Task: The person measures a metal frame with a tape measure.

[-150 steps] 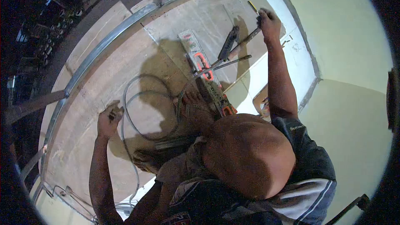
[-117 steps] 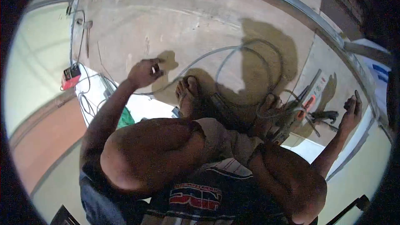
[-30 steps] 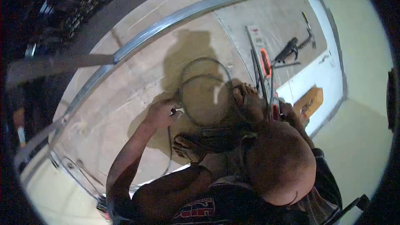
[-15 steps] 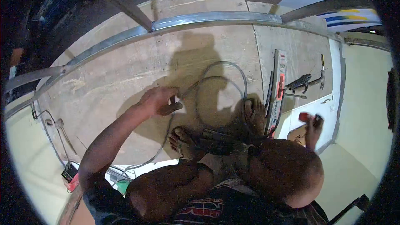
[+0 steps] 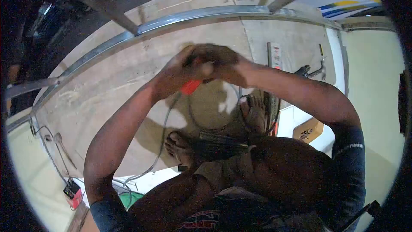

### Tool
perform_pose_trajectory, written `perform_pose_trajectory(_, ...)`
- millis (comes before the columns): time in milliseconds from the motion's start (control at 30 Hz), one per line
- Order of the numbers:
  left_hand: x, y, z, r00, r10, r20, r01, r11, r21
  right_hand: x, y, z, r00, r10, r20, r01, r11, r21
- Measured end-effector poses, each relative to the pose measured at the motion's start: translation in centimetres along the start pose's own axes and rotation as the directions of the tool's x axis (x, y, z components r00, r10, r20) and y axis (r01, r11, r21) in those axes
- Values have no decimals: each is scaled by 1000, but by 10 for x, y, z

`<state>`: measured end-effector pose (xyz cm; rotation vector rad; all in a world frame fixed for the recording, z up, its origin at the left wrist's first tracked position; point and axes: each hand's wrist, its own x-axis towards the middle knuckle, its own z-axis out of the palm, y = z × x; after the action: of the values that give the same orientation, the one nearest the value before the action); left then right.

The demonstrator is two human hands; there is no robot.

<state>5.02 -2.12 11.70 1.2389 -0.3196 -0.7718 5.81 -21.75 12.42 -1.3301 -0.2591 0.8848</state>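
My left hand [image 5: 174, 74] and my right hand [image 5: 225, 62] are together in front of me, above the plywood. Both are closed, with fingers overlapping. A small red object [image 5: 191, 87] sticks out below them; it looks like the red-and-dark one my right hand held. Blur and the fingers hide its kind and whatever my left hand grips. Beneath the hands a thin grey cable [image 5: 164, 134] lies in loops on the plywood [image 5: 116, 90], partly covered by my arms.
To the right lie a spirit level [image 5: 274, 53], a hammer [image 5: 322, 68] and a black tool [image 5: 303, 71]. A tan tray-like piece [image 5: 315, 129] sits nearby. Metal tubing [image 5: 201, 16] crosses beyond the board. A red-and-black device [image 5: 74, 194] stands at lower left, near green material [image 5: 130, 198].
My right hand has swung from the far right to meet my left, bringing the red object. My left hand has moved up and slightly right. The view has shifted a little.
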Motion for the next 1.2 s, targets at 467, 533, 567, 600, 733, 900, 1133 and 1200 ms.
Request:
perform_pose_trajectory(467, -77, -16, -57, 913, -272, -305, 385, 824, 417, -46, -10, -127, 889, 72, -452, -277, 870, -407)
perform_pose_trajectory(533, -112, -31, -98, 882, -272, -384, 437, 778, 452, -60, 9, -193, 764, 52, -643, -254, 940, -226)
perform_pose_trajectory(567, -131, -35, -119, 884, -253, -393, 434, 758, 487, -64, 14, -211, 654, 155, -740, -166, 984, 60)
perform_pose_trajectory(600, -150, -33, -134, 860, -264, -437, 475, 728, 495, -66, 12, -210, 654, 158, -740, -167, 984, 63)
perform_pose_trajectory(733, -181, -14, -148, 749, -259, -610, 547, 761, 348, -63, 18, -208, 621, 207, -756, 179, 902, 394)
perform_pose_trajectory(900, -180, -2, -163, 792, -99, -602, 484, 703, 522, -30, 60, -229, 567, 273, -777, 210, 865, 456)
perform_pose_trajectory(1133, -171, 8, -187, 853, 11, -521, 477, 386, 789, -6, 81, -256, 640, 286, -713, 183, 845, 503)
perform_pose_trajectory(1200, -167, 2, -199, 902, 41, -429, 413, 199, 889, -14, 72, -250, 566, 325, -758, 97, 886, 453)
